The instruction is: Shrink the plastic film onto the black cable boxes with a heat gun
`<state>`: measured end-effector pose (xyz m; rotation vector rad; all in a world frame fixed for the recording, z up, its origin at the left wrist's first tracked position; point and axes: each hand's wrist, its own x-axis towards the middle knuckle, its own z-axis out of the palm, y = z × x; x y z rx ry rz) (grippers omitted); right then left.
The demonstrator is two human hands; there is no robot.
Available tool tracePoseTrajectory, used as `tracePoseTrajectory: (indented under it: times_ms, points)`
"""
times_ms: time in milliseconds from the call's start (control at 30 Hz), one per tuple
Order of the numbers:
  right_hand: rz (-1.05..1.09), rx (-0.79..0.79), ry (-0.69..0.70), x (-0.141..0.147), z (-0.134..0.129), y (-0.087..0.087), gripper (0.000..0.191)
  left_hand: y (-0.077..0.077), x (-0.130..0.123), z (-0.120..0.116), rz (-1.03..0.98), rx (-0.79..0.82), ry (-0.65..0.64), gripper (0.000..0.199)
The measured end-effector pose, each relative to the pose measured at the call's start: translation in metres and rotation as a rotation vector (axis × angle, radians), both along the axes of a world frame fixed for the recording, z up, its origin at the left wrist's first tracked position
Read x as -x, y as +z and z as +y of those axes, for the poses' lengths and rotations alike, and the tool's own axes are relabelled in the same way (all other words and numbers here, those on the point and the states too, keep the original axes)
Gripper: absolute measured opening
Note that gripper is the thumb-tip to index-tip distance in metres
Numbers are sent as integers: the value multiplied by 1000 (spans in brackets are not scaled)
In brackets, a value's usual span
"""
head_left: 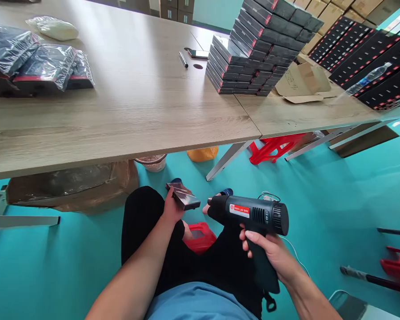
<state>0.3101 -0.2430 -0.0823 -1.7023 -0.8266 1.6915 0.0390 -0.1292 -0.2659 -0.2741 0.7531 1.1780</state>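
Note:
My left hand (172, 208) grips a small dark box (184, 197) by its near side, above my lap. Glossy clear film seems to cover the box. In my right hand (266, 251) is a black heat gun (253, 213) with a red and white label, held by its handle. Its nozzle points left toward the box, with a gap between the two. A white cord trails from the gun's side toward the floor.
On the wooden table (136, 98) stand stacked dark boxes (250, 53), film-wrapped boxes (46, 66), a pen (183, 60), a phone (198, 54) and an opened carton (303, 82). Below are a bin (153, 163), a plastic-lined carton (73, 186) and a red stool (200, 238).

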Motion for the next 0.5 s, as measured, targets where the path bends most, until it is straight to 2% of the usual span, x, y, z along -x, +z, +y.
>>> tracePoseTrajectory:
  times_ms: [133, 233, 300, 433, 500]
  points:
    - [109, -30, 131, 4, -1, 0, 42, -7, 2, 3, -45, 38, 9, 54]
    - [71, -101, 102, 12, -2, -1, 37, -10, 2, 3, -40, 28, 28, 53]
    - [28, -85, 87, 15, -2, -3, 38, -10, 1, 3, -26, 27, 44, 47]
    - [108, -90, 163, 20, -1, -8, 37, -10, 0, 2, 3, 47, 91, 37]
    - [92, -126, 119, 21, 2, -9, 39, -9, 0, 2, 4, 45, 96, 38]
